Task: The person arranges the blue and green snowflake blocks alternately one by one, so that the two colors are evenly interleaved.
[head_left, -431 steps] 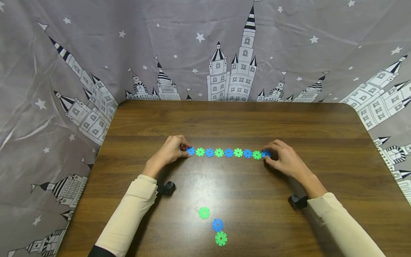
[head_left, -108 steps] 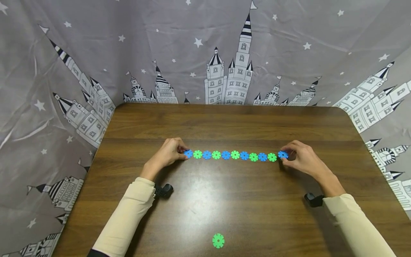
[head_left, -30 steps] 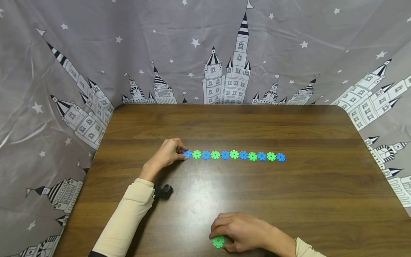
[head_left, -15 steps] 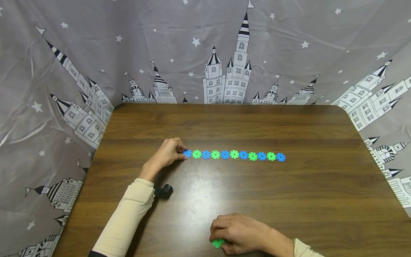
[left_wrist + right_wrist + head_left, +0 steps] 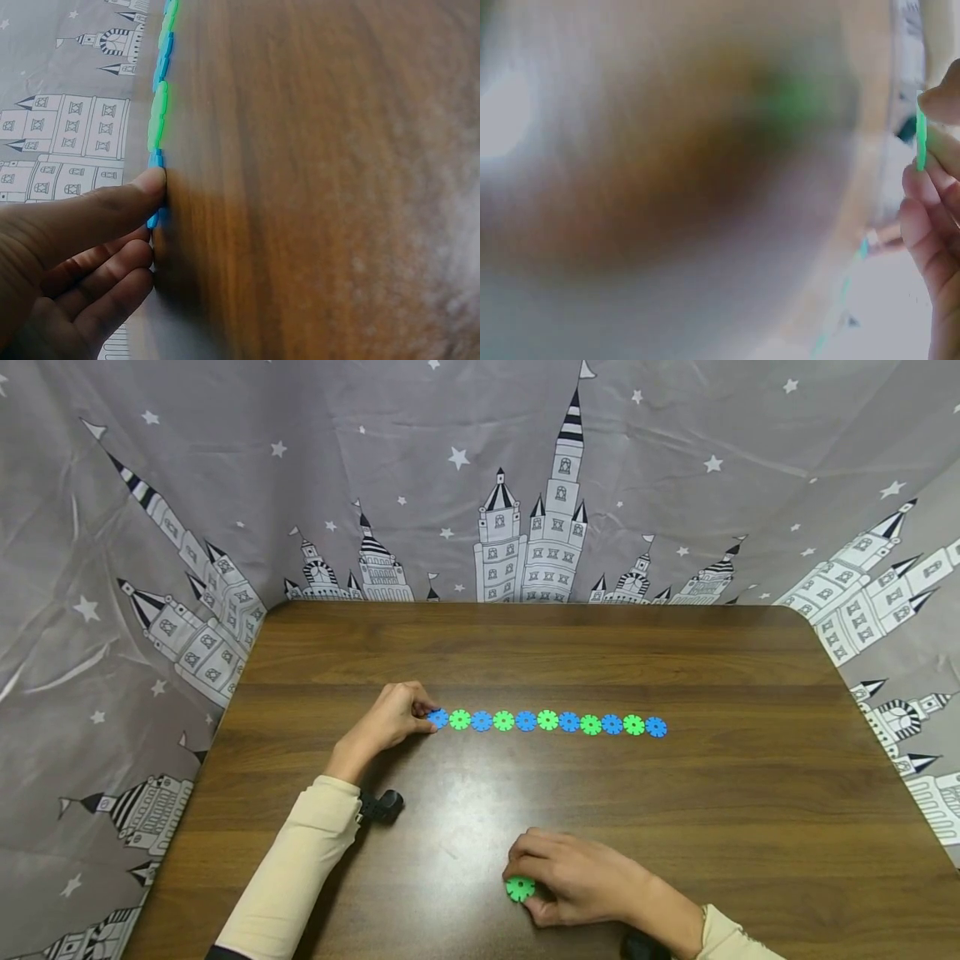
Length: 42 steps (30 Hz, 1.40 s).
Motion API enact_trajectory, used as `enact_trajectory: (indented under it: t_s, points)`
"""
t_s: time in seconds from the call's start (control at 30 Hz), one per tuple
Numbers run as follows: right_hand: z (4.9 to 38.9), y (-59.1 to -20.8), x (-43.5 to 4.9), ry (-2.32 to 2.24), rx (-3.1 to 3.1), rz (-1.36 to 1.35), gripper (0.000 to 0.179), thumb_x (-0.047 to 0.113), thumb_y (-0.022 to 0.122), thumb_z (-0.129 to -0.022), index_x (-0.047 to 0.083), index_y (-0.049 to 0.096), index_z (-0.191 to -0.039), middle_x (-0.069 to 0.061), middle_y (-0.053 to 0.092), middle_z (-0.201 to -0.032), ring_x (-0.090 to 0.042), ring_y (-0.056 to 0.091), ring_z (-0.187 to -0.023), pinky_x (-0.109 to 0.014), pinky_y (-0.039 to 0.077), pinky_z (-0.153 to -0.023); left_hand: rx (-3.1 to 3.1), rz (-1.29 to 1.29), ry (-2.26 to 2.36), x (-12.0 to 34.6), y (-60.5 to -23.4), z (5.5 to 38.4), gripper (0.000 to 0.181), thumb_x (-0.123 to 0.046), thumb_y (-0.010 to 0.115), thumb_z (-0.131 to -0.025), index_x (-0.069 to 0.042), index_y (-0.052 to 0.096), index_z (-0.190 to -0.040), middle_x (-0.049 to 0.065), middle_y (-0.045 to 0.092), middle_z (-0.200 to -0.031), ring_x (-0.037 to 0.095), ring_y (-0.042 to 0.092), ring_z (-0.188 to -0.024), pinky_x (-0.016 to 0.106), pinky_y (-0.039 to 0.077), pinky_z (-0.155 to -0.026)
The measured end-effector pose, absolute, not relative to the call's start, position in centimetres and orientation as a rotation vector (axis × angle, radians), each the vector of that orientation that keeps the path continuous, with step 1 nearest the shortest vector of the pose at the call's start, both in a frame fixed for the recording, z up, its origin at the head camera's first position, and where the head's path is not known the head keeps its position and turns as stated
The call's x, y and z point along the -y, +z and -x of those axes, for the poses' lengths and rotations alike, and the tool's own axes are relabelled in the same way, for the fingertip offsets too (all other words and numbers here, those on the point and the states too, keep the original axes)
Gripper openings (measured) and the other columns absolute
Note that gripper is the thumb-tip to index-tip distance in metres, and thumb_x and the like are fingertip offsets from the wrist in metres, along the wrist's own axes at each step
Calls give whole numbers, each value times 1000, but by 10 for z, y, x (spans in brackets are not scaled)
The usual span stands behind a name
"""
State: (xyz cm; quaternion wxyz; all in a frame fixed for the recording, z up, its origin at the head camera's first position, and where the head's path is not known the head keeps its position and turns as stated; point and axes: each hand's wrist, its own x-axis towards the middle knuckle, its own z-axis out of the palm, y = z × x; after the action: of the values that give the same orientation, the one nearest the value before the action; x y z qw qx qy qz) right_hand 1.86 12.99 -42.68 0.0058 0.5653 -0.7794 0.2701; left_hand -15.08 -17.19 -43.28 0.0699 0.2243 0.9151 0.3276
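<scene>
Notched plastic discs, blue and green in turn, lie in a straight row across the table. My left hand (image 5: 386,722) pinches the blue disc (image 5: 438,719) at the row's left end; in the left wrist view the thumb (image 5: 146,187) covers much of that disc. Nearer the front, my right hand (image 5: 581,881) pinches a single green disc (image 5: 520,888) between thumb and fingers. That green disc (image 5: 921,139) appears edge-on in the right wrist view, raised off the table. A blue disc (image 5: 656,727) forms the row's right end, with no hand on it.
The brown wooden table (image 5: 750,827) has a far edge against a grey curtain (image 5: 420,410) printed with castles and stars. A small black camera (image 5: 386,807) is strapped to the left wrist; another (image 5: 643,945) shows partly under the right one.
Over the span, the row has gained a green and a blue disc at its right end. Just now my right hand has lifted the last loose green disc, moving slightly forward. My left hand stays put.
</scene>
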Motion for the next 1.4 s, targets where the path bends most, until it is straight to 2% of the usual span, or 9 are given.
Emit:
enact_trajectory:
  t_s: [0.17,0.4,0.57,0.7,0.83,0.97,1.07,1.23,1.4]
  points:
    - [5,-409,-151,844,2427,-1610,31,12,74,-77,9,68,-107,4,59,-105,-6,56,-95,-17,48,-84,-2755,-665,993,172,-431,151,28,-5,88,-70,2,77,-96,7,65,-81,18,59,-74,29,49,-67]
    - [42,-385,-190,805,2450,-1404,26,16,69,-80,6,70,-104,2,62,-103,-9,57,-93,-19,48,-80,-2750,-651,992,173,-431,151,28,-4,87,-71,2,77,-96,7,66,-83,18,59,-75,29,49,-67]
    - [68,-390,-230,816,2467,-1209,26,13,71,-76,4,72,-101,-1,63,-100,-12,59,-83,-20,47,-70,-2752,-657,987,172,-432,151,28,-5,87,-71,2,77,-96,6,65,-83,18,60,-75,29,50,-67]
    - [81,-405,-267,804,2542,-1028,30,7,78,-74,1,71,-102,-6,64,-99,-17,58,-73,-22,47,-59,-2753,-669,981,171,-432,151,27,-5,87,-71,2,77,-96,6,65,-83,19,60,-75,29,50,-68]
    - [88,-419,-300,743,2679,-796,36,-1,83,-67,0,71,-101,-9,63,-96,-17,56,-67,-24,45,-53,-2758,-675,987,171,-432,151,27,-5,87,-71,2,77,-95,7,65,-82,20,60,-74,30,50,-68]
    - [90,-429,-322,671,2786,-639,33,1,84,-69,-2,72,-100,-12,63,-93,-14,51,-64,-27,43,-53,-2755,-680,995,170,-431,151,27,-5,87,-70,3,77,-94,6,65,-80,19,60,-73,29,50,-67]
    - [89,-434,-329,648,2830,-598,31,3,84,-71,-3,72,-99,-14,64,-93,-14,49,-64,-30,43,-54,-2752,-668,1000,170,-431,150,27,-5,88,-70,2,77,-94,6,65,-81,18,60,-74,29,50,-67]
    - [88,-437,-330,649,2892,-554,31,7,82,-73,-2,72,-100,-15,64,-95,-19,55,-69,-38,46,-59,-2754,-658,1003,170,-431,151,27,-5,87,-71,2,77,-95,6,65,-82,19,60,-75,30,50,-68]
    - [90,-438,-327,650,2975,-503,32,11,80,-77,-1,72,-106,-13,63,-98,-20,57,-73,-37,47,-61,-2759,-647,976,170,-429,150,28,-6,87,-72,2,76,-96,6,65,-82,19,60,-75,30,50,-69]
